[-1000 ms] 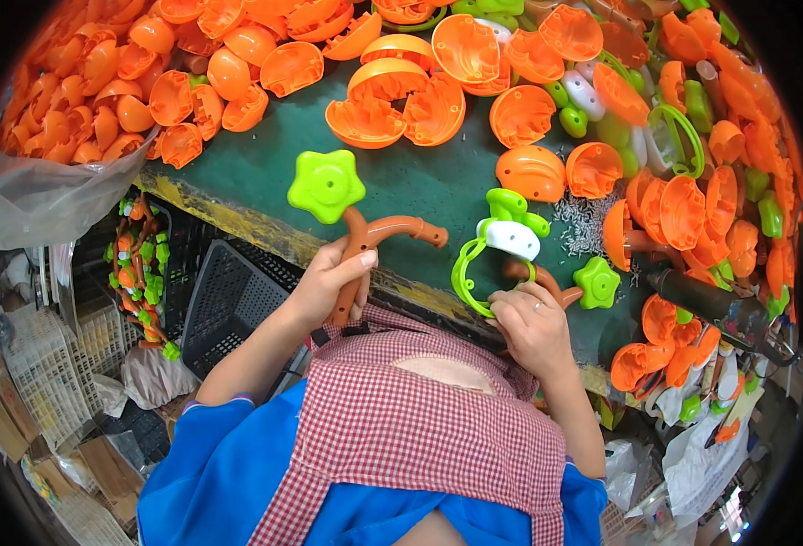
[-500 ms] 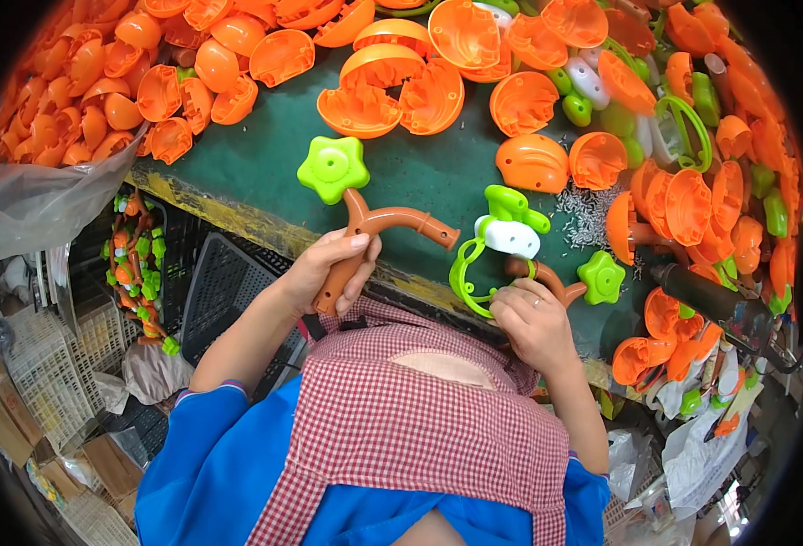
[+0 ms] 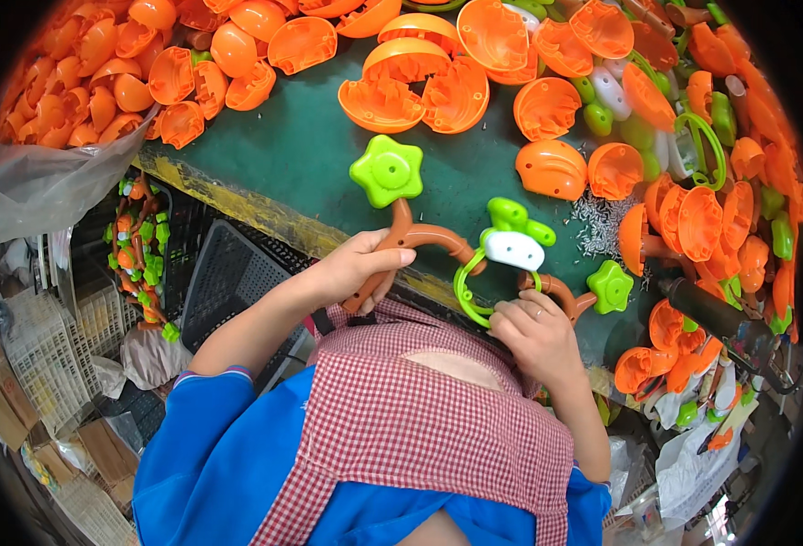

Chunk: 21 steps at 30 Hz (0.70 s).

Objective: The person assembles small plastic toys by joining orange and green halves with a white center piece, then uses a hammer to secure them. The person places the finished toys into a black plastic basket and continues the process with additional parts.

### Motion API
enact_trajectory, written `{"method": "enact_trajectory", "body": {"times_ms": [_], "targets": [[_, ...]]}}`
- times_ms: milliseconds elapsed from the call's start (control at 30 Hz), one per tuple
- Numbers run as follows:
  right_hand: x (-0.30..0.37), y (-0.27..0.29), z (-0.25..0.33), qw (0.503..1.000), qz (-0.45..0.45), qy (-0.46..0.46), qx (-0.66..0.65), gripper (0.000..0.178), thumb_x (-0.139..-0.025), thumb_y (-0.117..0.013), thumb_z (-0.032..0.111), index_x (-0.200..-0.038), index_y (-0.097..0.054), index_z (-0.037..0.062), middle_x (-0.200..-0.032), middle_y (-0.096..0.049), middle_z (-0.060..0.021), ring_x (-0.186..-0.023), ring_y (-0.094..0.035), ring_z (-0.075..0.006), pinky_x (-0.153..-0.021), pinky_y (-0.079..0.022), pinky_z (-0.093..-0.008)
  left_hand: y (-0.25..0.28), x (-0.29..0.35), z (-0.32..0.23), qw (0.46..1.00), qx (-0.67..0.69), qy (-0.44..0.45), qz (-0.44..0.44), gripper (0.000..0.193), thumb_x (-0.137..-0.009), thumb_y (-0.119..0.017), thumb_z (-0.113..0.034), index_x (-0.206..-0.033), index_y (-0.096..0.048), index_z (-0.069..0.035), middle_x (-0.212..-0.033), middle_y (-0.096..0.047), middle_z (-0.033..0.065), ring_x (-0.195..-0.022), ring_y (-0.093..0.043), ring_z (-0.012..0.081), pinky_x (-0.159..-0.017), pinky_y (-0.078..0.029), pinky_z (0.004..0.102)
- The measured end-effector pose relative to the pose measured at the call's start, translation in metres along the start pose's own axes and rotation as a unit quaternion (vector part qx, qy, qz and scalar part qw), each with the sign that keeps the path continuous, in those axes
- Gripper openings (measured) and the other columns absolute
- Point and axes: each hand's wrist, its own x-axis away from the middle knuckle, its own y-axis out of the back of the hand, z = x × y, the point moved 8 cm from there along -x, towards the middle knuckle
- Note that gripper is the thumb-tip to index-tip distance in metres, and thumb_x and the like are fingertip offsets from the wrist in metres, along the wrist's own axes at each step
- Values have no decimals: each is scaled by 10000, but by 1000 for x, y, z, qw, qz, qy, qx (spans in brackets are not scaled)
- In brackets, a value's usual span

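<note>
My left hand (image 3: 365, 268) is closed around the lower stem of a forked brown plastic branch piece (image 3: 433, 235). A lime-green star-shaped knob (image 3: 388, 171) tops its upright fork. The other fork curves right, its end at the left side of a green plastic ring (image 3: 462, 296). A white oval piece with holes (image 3: 513, 248) and a green rounded piece (image 3: 507, 215) sit on top of the ring. My right hand (image 3: 538, 332) pinches the ring's right side together with a shorter brown branch piece (image 3: 561, 293), which carries another green star knob (image 3: 611, 286). My fingertips partly hide that joint.
Orange half-shells (image 3: 456, 96) lie across the far side and right of the green table (image 3: 301, 136). Small metal screws (image 3: 602, 223) are heaped right of the ring. A dark cylindrical tool (image 3: 706, 309) lies at the right. A black crate (image 3: 238, 282) stands below the table's left edge.
My left hand has moved right with the branch piece, bringing its curved fork end to the ring. The ring and right hand have shifted only slightly in the picture.
</note>
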Motion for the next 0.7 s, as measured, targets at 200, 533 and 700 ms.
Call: {"method": "enact_trajectory", "body": {"times_ms": [200, 533, 700], "targets": [[1, -1, -2, 999, -17, -17, 27, 132, -745, -623, 127, -864, -589, 83, -930, -627, -51, -878, -620, -218, -895, -513, -377, -2, 12, -41, 779, -534, -224, -239, 342, -941, -605, -347, -1035, -598, -18, -669, -581, 113, -575, -613, 286, -561, -511, 389], [-4, 6, -7, 994, -89, -52, -28, 258, -724, -747, 128, -953, -658, 49, -1017, -639, -96, -959, -618, -282, -855, -511, -421, 26, 21, -215, 460, -606, -473, -445, 207, -861, -643, -127, -1061, -653, -75, -1053, -640, 73, -996, -612, 284, -836, -518, 366], [22, 15, -15, 981, -161, -92, -61, 231, -716, -748, 66, -928, -663, 32, -947, -646, -105, -854, -633, -298, -800, -520, -415, 98, 52, -218, 423, -621, -374, -543, 151, -794, -683, -164, -934, -690, -108, -862, -659, 23, -847, -635, 245, -747, -527, 364]]}}
